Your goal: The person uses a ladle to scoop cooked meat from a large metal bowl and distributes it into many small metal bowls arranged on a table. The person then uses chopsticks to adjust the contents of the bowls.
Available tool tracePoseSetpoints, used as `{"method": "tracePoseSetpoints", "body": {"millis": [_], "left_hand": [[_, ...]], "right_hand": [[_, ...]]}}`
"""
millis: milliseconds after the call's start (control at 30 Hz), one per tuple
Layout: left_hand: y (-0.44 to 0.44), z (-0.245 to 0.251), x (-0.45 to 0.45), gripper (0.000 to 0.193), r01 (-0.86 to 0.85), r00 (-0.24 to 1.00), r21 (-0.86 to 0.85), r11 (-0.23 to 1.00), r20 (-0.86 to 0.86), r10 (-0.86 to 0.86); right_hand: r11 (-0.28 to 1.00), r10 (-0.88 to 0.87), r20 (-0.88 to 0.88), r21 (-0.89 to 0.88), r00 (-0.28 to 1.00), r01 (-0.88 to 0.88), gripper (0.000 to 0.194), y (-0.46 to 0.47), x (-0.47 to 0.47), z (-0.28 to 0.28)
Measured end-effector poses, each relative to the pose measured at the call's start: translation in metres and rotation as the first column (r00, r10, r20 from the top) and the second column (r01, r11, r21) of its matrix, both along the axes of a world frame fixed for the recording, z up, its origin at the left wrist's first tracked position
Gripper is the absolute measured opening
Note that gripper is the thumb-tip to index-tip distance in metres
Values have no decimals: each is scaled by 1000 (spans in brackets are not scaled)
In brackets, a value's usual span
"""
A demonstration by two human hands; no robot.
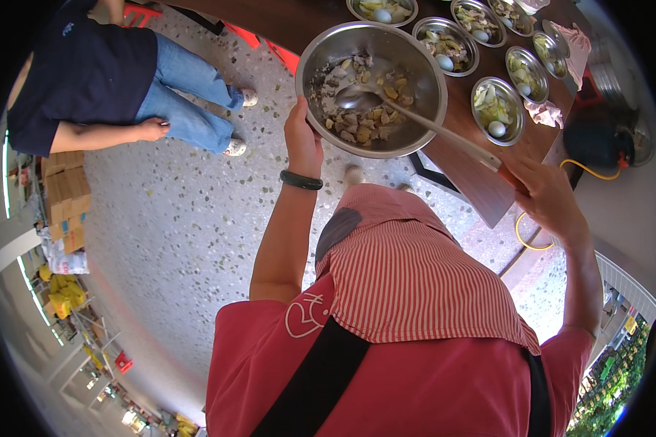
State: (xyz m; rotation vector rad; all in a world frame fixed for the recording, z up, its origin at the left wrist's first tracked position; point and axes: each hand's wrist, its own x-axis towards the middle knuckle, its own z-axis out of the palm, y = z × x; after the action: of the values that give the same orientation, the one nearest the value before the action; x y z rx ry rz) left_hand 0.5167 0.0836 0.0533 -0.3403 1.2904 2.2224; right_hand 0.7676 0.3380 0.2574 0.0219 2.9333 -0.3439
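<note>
My left hand (302, 134) grips the near left rim of a large stainless steel bowl (372, 34), tilted toward me. Inside lie chopped pieces of cooked food (363, 128), perhaps meat, with some liquid. My right hand (552, 194) is closed around the wooden handle of a long metal ladle (443, 131), whose head rests in the bowl among the pieces. Right of the bowl, a small steel bowl (520, 133) holds chopped cabbage and a pale bluish egg (496, 129). Another small steel bowl (475, 66), behind it, has cabbage, meat-like pieces and an egg.
Several more filled steel bowls (526, 75) stand on the brown wooden table (536, 117), beside pink cloths or bags (544, 113). A person in jeans (188, 90) stands at the left. A gas cylinder (598, 143) with a yellow hose (590, 170) is at the right. Cardboard boxes (65, 191) are stacked far left.
</note>
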Motion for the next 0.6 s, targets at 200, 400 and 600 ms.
{"method": "tracePoseSetpoints", "body": {"millis": [200, 400, 600], "left_hand": [[1, 3, -1, 26, 12, 1000, -52, 999, -12, -13], [9, 13, 7, 27, -60, 998, -57, 997, -15, 59], [4, 14, 17, 27, -61, 998, 8, 998, -18, 61]], "right_hand": [[960, -33, -48, 277, 998, 45, 46, -2, -1, -6], [958, -162, 158, 263, 974, 116, 24, -32, 1, 7], [859, -221, 672, -208, 707, 467, 6, -31, -9, 52]]}}
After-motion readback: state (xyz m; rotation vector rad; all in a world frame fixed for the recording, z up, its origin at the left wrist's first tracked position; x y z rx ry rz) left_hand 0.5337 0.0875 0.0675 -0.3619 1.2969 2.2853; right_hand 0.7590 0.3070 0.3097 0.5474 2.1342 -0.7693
